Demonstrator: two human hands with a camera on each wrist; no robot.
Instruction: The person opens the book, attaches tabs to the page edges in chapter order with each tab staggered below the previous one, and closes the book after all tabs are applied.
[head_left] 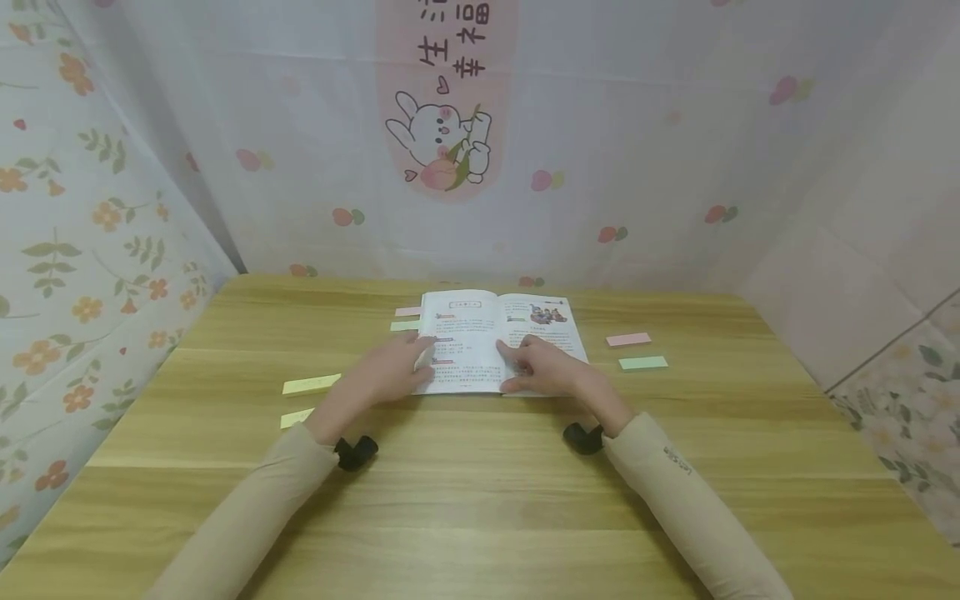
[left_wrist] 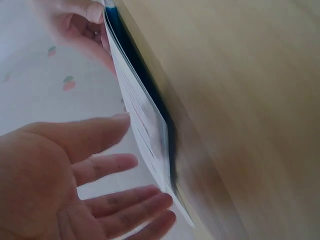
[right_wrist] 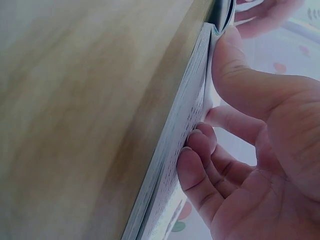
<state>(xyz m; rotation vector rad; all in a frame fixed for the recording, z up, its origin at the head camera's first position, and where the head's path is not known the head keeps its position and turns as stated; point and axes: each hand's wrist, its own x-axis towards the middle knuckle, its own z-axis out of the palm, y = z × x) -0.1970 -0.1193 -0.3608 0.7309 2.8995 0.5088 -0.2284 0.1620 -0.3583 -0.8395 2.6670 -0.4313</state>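
Observation:
An open book (head_left: pixel 468 333) lies on the wooden table, with printed text on both pages and a small coloured picture on the right page. My left hand (head_left: pixel 393 367) is at the book's left edge, its fingers extended; in the left wrist view its fingertips lie close along the page edge (left_wrist: pixel 150 135). On the right page rests my right hand (head_left: pixel 546 367), thumb at the centre fold and fingers loosely bent. The right wrist view shows those fingertips on the printed page, above the thick stack of pages (right_wrist: pixel 167 140).
Pink (head_left: pixel 408 312) and green (head_left: pixel 405 326) paper strips show beside the book's left edge. Two yellow strips, one upper (head_left: pixel 309 384) and one lower (head_left: pixel 295 418), lie by my left forearm. Right of the book are another pink strip (head_left: pixel 628 339) and green strip (head_left: pixel 642 363). Printed curtains surround the table.

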